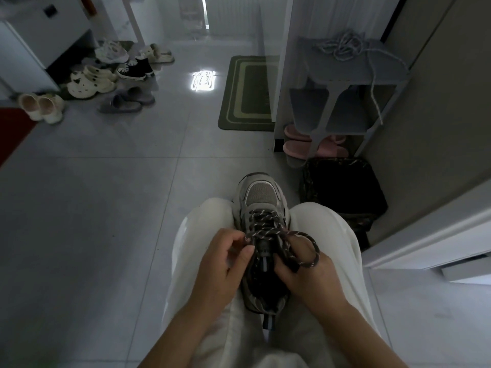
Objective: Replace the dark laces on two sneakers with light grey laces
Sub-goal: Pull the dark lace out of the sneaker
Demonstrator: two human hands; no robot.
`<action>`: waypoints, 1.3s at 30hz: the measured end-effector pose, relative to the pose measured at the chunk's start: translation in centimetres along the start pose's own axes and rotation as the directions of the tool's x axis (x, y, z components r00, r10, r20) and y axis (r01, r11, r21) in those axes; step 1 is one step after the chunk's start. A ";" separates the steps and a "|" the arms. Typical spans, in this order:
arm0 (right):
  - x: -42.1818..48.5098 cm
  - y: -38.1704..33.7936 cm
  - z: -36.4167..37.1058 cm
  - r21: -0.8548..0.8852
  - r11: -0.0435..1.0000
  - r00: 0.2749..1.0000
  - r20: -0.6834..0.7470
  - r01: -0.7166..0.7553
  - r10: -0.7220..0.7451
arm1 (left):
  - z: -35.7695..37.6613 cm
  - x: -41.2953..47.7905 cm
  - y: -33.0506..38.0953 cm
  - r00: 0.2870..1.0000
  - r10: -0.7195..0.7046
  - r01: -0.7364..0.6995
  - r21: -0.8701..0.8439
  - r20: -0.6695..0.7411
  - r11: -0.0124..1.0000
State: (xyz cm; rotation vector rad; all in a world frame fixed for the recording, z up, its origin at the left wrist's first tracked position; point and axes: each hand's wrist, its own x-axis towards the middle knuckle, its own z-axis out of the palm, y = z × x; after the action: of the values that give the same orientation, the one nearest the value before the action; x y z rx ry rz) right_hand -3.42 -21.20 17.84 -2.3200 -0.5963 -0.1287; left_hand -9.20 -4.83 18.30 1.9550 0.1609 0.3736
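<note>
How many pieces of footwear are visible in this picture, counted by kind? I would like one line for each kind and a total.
Grey sneaker on the lap: 1
White sneakers by the cabinet: 2, though they overlap
Black high-top: 1
Cream clogs: 2
Cream slides: 2
Beige slippers: 2
Grey slides: 2
Pink slippers under the rack: 2
Total: 14

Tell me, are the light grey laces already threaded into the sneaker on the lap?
No, the sneaker still carries its dark laces, while the light grey laces lie bundled on the shelf rack.
</note>
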 end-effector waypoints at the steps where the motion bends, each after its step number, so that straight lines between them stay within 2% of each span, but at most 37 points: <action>1: -0.1 0.1 0.0 0.016 1.000 1.000 -0.006 0.008 -0.008 | 0.2 0.1 0.0 1.000 -0.018 0.018 -0.013 -0.002 1.000; 3: -0.4 0.0 -0.5 0.083 0.996 0.999 -0.002 -0.043 0.043 | 0.3 0.5 0.3 0.999 -0.038 0.038 -0.010 -0.022 0.999; 7: -0.6 0.2 -2.1 0.208 0.937 0.954 -0.043 -0.282 0.296 | -0.5 1.6 1.8 0.992 -0.070 0.066 -0.047 -0.109 0.997; 9: -0.2 1.1 -2.5 0.274 0.888 0.914 -0.064 -0.370 0.401 | -1.3 2.6 2.6 0.995 -0.090 0.087 -0.064 -0.040 0.994; 12: 0.0 1.3 -3.4 0.332 0.852 0.865 -0.161 -0.405 0.475 | -2.4 4.0 3.1 0.991 -0.106 0.100 0.079 0.079 0.992; 13: -0.2 0.8 -3.7 0.333 0.866 0.864 -0.214 -0.373 0.455 | -2.6 4.3 3.3 0.992 -0.102 0.091 0.124 0.081 0.988; 15: -0.7 -0.8 -4.2 0.328 0.919 0.918 -0.251 -0.217 0.307 | -2.7 4.2 3.8 0.991 -0.116 0.109 0.103 0.060 0.989; 18: -1.4 -2.8 -3.2 0.250 0.968 0.997 -0.061 -0.028 0.045 | -2.3 3.0 3.4 0.950 -0.296 0.301 -0.042 0.101 0.953; 20: -1.3 -3.1 -2.0 0.128 0.992 0.998 0.063 0.009 -0.017 | -2.2 2.0 2.8 0.934 -0.334 0.337 -0.001 0.123 0.942; 23: -0.7 -3.9 -0.6 -0.045 0.999 0.974 0.223 -0.028 0.037 | -2.2 1.4 2.8 0.967 -0.250 0.244 0.115 0.044 0.963; 25: -0.1 -4.1 -0.1 -0.116 0.988 0.940 0.314 -0.098 0.130 | -2.1 1.4 3.3 0.977 -0.215 0.215 0.105 -0.016 0.971; 29: 0.8 -4.9 0.3 -0.117 0.989 0.939 0.323 -0.086 0.120 | -3.5 2.2 4.4 0.920 -0.312 0.268 -0.200 -0.237 0.942; 31: 0.9 -5.2 0.5 -0.136 0.988 0.933 0.343 -0.067 0.110 | -4.6 2.9 4.6 0.896 -0.344 0.275 -0.260 -0.280 0.926; 35: 1.0 -4.7 0.3 -0.021 0.989 0.950 0.275 -0.145 0.145 | -3.7 2.7 4.4 0.921 -0.379 0.363 -0.148 -0.096 0.920; 37: 1.1 -4.4 0.1 0.002 0.992 0.961 0.250 -0.126 0.122 | -2.6 2.1 3.7 0.939 -0.345 0.345 -0.042 0.001 0.938; 39: 0.9 -4.2 -0.3 -0.015 0.994 0.960 0.259 -0.107 0.107 | -2.1 2.0 3.0 0.951 -0.306 0.307 -0.022 0.038 0.952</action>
State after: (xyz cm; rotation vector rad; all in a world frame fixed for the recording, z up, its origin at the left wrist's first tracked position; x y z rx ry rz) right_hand -4.49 -18.46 20.93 -2.3819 -0.5964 0.2292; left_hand -8.17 -3.63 22.20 1.8702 0.4293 0.1367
